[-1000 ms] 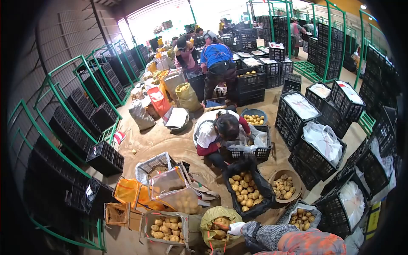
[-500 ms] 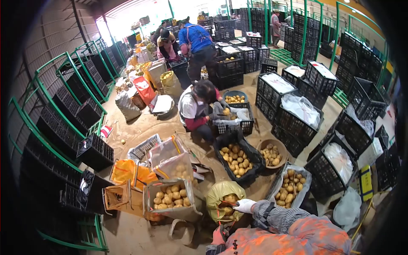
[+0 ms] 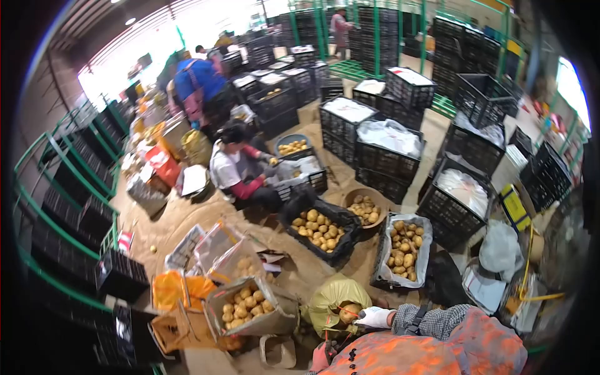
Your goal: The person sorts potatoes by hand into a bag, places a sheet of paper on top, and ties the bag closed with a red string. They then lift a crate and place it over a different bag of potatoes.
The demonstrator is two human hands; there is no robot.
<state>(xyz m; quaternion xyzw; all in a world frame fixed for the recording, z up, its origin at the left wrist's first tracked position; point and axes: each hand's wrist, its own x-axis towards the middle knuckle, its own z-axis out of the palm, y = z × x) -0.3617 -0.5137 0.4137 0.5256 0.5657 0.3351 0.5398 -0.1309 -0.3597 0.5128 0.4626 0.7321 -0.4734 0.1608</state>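
Observation:
At the bottom centre, a yellow-green sack [image 3: 330, 295] lies with its mouth open and potatoes [image 3: 350, 313] showing inside. My right hand [image 3: 375, 317], in a white glove, is closed at the right side of the sack's mouth, beside the potatoes; what its fingers grip is too small to make out. Below the sack's mouth is my left hand [image 3: 323, 355], in a pinkish-red glove, partly hidden by my orange-patterned clothing. Its fingers are hard to see. An orange-red string runs across the sack's opening.
Right of the sack stands a lined crate of potatoes [image 3: 426, 250]; a black-lined crate [image 3: 289, 220] and a brown basin [image 3: 382, 215] are beyond. An open grey bag [image 3: 282, 306] is left. A crouching person [image 3: 226, 167] handles produce. Stacked crates [image 3: 387, 161] stand at the right.
The view has turned, so the surroundings sit further left. The crouching person's arm has moved toward the blue basin. My right hand remains beside the sack's mouth, where a potato shows more clearly.

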